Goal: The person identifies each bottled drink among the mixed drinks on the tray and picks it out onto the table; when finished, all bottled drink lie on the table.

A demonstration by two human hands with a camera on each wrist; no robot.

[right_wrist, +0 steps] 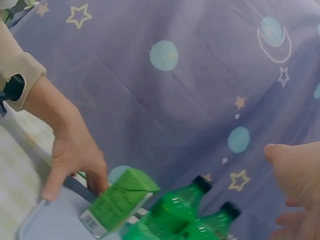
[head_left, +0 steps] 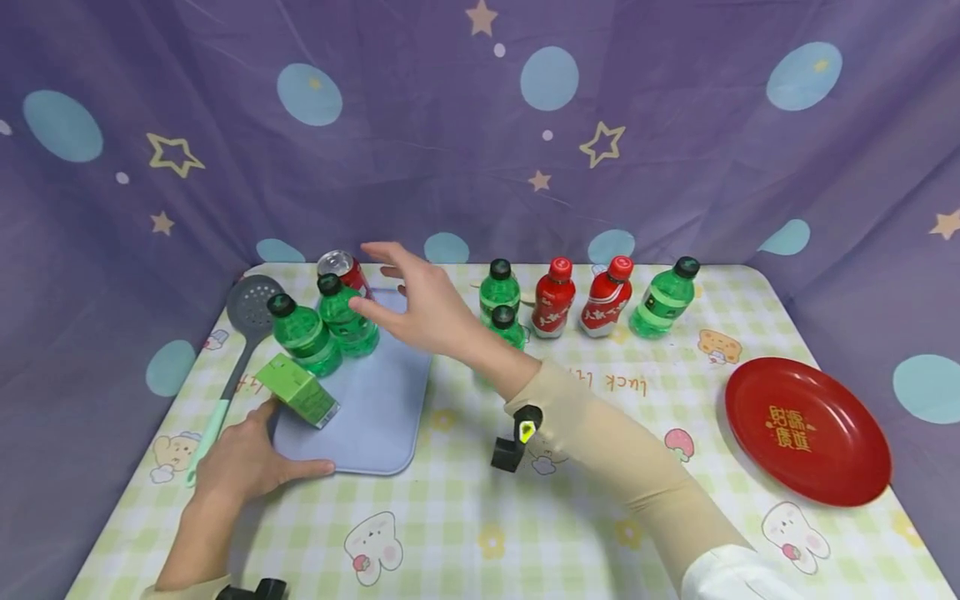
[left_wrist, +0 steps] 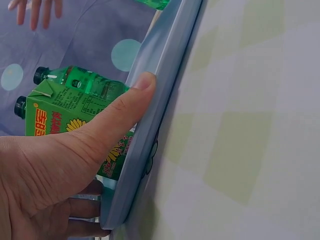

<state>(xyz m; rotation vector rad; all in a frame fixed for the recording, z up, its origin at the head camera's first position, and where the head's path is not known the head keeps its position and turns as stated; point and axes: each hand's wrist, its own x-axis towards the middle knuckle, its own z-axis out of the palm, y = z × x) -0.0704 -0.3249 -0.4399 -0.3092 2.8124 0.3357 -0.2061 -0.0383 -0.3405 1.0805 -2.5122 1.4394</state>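
My left hand [head_left: 243, 458] holds the near left corner of a blue tray [head_left: 375, 417], its thumb [left_wrist: 125, 105] along the front rim and its other fingers at the left side. On the tray, close to that hand, a green drink carton [head_left: 298, 390] stands in front of two green soda bottles [head_left: 306, 335] with black caps. Behind them is a red and silver can [head_left: 343, 271]. My right hand [head_left: 431, 304] is in the air over the tray's far right part, thumb and fingers spread apart, with nothing in it. In the right wrist view the right hand [right_wrist: 297, 185] shows only partly.
A grey slotted turner [head_left: 255, 308] with a mint handle lies left of the tray. Right of my right hand stand two red bottles [head_left: 553, 298] and several green bottles [head_left: 663, 298]. A red oval plate [head_left: 832, 408] sits at the far right. Behind the table hangs a purple curtain [head_left: 450, 150].
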